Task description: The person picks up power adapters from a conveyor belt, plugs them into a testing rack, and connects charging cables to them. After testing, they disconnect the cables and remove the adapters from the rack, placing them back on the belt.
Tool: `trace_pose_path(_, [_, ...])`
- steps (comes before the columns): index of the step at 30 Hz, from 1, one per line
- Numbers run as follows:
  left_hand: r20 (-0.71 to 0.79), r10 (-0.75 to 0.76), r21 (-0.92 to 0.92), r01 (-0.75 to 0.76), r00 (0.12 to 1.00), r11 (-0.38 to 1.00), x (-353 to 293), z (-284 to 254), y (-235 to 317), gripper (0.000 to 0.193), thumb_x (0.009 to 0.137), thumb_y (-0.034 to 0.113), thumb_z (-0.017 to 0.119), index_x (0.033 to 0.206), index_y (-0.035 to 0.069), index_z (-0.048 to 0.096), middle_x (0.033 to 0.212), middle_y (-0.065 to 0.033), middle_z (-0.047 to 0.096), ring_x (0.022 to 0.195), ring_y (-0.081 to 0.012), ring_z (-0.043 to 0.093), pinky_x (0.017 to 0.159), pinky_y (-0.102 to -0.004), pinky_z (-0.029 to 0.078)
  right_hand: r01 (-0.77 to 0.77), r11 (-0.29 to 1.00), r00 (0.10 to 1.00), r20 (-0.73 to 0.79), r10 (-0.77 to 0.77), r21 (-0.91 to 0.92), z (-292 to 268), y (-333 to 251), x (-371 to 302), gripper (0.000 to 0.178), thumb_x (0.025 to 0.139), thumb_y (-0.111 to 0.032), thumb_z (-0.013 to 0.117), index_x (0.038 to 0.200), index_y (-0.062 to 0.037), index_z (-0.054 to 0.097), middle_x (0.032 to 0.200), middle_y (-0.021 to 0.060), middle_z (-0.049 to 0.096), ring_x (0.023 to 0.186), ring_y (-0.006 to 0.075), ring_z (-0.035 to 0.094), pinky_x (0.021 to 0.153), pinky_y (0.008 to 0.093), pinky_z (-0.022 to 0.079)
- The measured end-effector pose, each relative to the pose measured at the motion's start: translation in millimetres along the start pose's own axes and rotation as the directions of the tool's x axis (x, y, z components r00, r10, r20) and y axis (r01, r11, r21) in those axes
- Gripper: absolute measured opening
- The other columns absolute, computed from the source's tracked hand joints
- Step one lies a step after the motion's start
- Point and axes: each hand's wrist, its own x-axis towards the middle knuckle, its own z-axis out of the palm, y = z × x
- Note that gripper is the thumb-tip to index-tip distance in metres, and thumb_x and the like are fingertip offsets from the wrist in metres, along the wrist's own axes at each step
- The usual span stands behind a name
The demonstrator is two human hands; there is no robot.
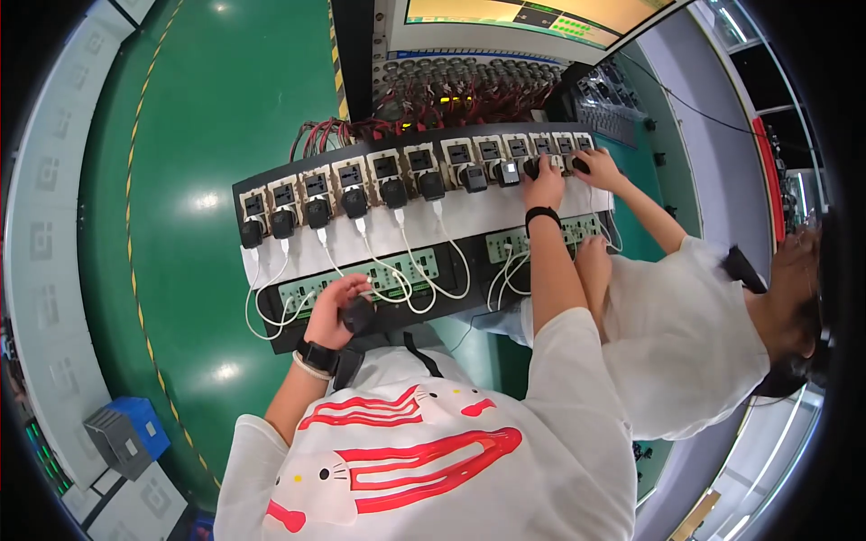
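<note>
My left hand (332, 311), with a dark watch at the wrist, is closed around a black plug-in charger (358, 314) just in front of the left green circuit board (298, 290). Reaching up to the row of sockets (385, 166), my right hand (545, 187) has its fingers on another black charger (531, 168) near the right end. Its fingers partly cover that charger. Several black chargers (353, 201) sit in the sockets to the left, and white cables (362, 229) run from some of them to the board.
At my right a co-worker's hand (600, 169) touches a black charger (580, 165) in the last sockets. A second green board (505, 245) lies below. Red and black wires (469, 110) crowd behind the sockets, under a screen (550, 20). Grey and blue bins (126, 437) stand at lower left.
</note>
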Motion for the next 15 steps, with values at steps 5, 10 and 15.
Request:
trace_pose_path(5, [0.028,-0.093,-0.249,0.097,0.995,0.964,-2.0,23.0,6.1,0.029,0.092,0.021,0.048,0.107,-0.002,0.055,0.100,-0.0136,0.059,0.093,-0.0248,0.058,0.086,-0.0375,0.049,0.012,0.950,0.876,-0.461,0.140,0.311,-2.6,-6.1,-39.1,0.052,0.079,-0.011,0.067,0.126,0.0015,0.049,0.105,0.0190,0.060,0.095,0.0322,0.059,0.082,0.0399,0.047])
trace_pose_path(10, [0.131,0.072,-0.086,-0.061,0.989,0.994,2.6,26.7,4.4,0.021,0.093,0.015,0.046,0.107,0.001,0.054,0.099,-0.0097,0.058,0.092,-0.0210,0.058,0.086,-0.0354,0.049,-0.213,0.542,0.943,0.317,-0.105,0.813,-53.2,-80.1,-164.9,0.019,0.086,-0.007,0.057,0.103,-0.0015,0.064,0.078,0.0072,0.062,0.069,0.0125,0.056,0.064,0.0260,0.045])
trace_pose_path(15, [0.257,0.340,0.580,-0.426,0.905,0.694,6.5,25.8,-6.6,0.023,0.097,0.017,0.040,0.112,0.004,0.051,0.100,-0.0060,0.058,0.092,-0.0151,0.057,0.083,-0.0287,0.047,0.220,0.497,0.719,0.205,-0.664,0.839,-87.3,-129.7,-227.9,0.066,0.076,-0.010,0.066,0.137,-0.0105,0.041,0.128,0.0157,0.047,0.117,0.0353,0.043,0.102,0.0417,0.033])
